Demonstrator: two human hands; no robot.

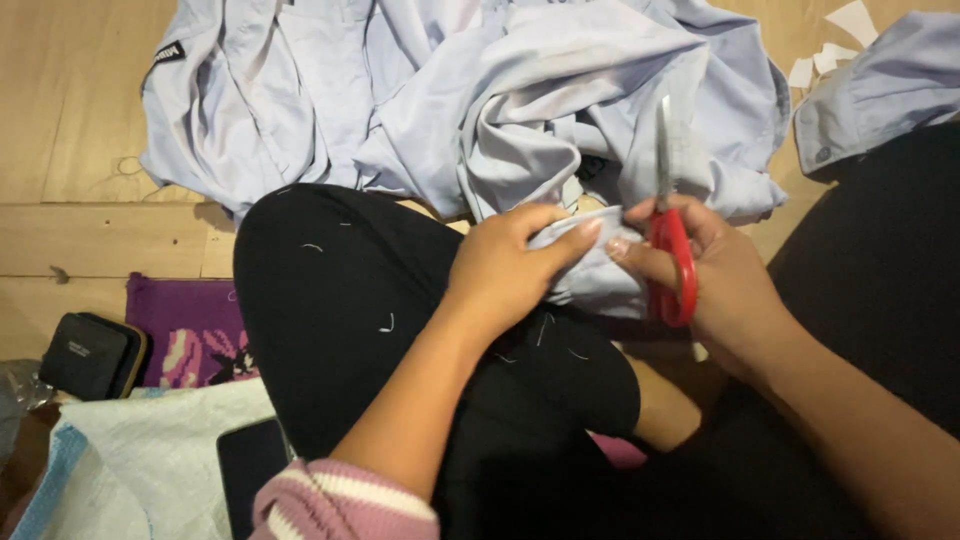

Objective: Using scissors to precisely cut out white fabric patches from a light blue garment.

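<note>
My left hand (505, 262) pinches a fold of pale blue shirt fabric (590, 270) over my lap. My right hand (715, 275) grips red-handled scissors (672, 250), whose steel blades point up and away, lying against the cloth. A heap of pale blue shirts (450, 90) is piled on the wooden floor just beyond my knees. My legs in black trousers (340, 300) lie under both hands, with short white thread bits on them.
Another pale blue garment (880, 85) lies at the upper right beside small white fabric scraps (830, 45). A black pouch (90, 355), a purple patterned mat (190, 330), a white woven sack (150, 460) and a dark phone (250, 465) sit at the lower left.
</note>
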